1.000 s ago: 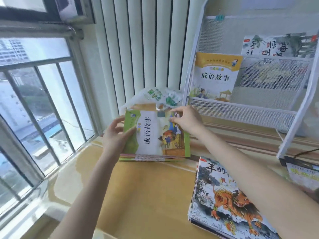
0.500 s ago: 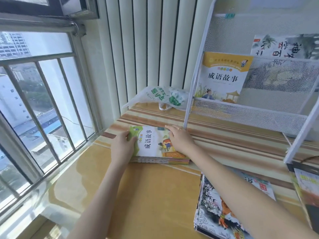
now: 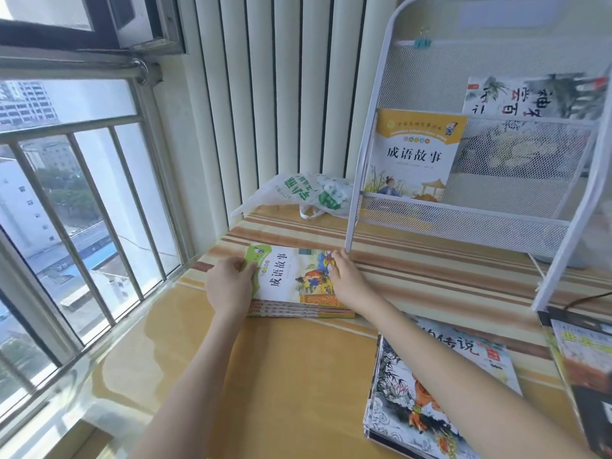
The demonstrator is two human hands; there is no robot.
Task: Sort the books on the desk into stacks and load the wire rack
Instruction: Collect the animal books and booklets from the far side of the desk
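Note:
A stack of thin books with a green-and-white cover on top [image 3: 291, 276] lies flat on the desk [image 3: 281, 376] near the window. My left hand [image 3: 230, 286] grips the stack's left edge and my right hand [image 3: 347, 281] presses on its right edge. The white wire rack [image 3: 463, 213] stands behind, to the right. Its lower shelf holds an orange-topped book [image 3: 414, 154] upright, and an ink-painting book [image 3: 533, 97] sits higher up. Under my right forearm lies a second stack with a tiger cover [image 3: 427, 402].
A white plastic bag with green print [image 3: 304, 193] lies at the back beside the rack's left leg. More books [image 3: 583, 359] overlap at the desk's right edge. A barred window [image 3: 76, 207] runs along the left, vertical blinds [image 3: 281, 94] behind.
The stack was held tilted up off the desk a second ago; both hands have lowered it flat onto the desk and stayed on its edges.

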